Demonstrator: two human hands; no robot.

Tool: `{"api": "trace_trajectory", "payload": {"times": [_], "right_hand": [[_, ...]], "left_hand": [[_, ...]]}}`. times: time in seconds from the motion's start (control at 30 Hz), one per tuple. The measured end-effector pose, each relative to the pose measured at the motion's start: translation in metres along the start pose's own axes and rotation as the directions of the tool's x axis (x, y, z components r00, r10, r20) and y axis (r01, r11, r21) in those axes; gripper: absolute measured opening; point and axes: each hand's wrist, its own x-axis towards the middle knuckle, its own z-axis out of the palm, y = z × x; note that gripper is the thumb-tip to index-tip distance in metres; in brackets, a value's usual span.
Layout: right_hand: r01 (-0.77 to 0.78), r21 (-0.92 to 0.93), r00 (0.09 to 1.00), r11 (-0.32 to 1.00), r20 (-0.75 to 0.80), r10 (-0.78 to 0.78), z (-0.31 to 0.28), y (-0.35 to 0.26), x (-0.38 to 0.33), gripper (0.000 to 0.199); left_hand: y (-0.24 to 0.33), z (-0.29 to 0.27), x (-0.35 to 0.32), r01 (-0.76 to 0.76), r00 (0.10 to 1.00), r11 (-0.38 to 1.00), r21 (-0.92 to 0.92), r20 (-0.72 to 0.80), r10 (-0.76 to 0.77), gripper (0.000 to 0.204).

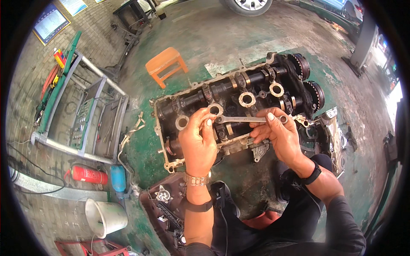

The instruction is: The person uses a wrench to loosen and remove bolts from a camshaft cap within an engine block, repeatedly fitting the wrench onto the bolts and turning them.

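Note:
In front of me, level above a cylinder head (205,94), I hold a silver combination wrench (243,120) in both hands. My left hand (198,138) is closed, its thumb and forefinger pinching at the wrench's left end; the exact contact is partly hidden. My right hand (279,134) is shut round the other end, thumb on top close to the ring (283,119). Below lies the cylinder head, long and dark, with camshafts, round light-rimmed openings and two toothed cam gears (315,96) at its right end.
An orange stool (165,65) stands beyond the engine part. To the left are a metal tool rack (81,149), a red fire extinguisher (89,174), a blue cylinder (118,178) and a white bucket (117,216). Near my left forearm sits a brown tray (149,204) of parts.

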Motion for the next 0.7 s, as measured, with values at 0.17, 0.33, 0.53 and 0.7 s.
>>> {"api": "trace_trajectory", "payload": {"times": [0.17, 0.33, 0.53, 0.7], "right_hand": [[-0.013, -0.027, 0.999, 1.0, 0.029, 0.014, 0.004, 0.001, -0.003, 0.031], [-0.021, -0.051, 0.998, 0.998, 0.058, 0.024, 0.009, 0.003, -0.013, 0.031], [-0.058, -0.075, 0.993, 0.995, 0.1, 0.066, 0.004, -0.001, -0.011, 0.032], [-0.001, -0.206, 0.995, 0.979, 0.098, 0.022, 0.005, -0.006, -0.011, 0.03]], "left_hand": [[-0.001, -0.001, 0.0, -0.002, 1.0, 1.0, 0.029, 0.004, 0.002, 0.02], [0.003, -0.001, -0.001, 0.042, 0.999, 0.999, 0.026, 0.022, -0.043, 0.021], [0.006, 0.0, -0.003, 0.065, 0.997, 0.996, 0.063, 0.036, -0.067, 0.022], [0.009, 0.006, 0.0, -0.004, 1.0, 0.996, 0.093, 0.024, 0.001, 0.021]]}}
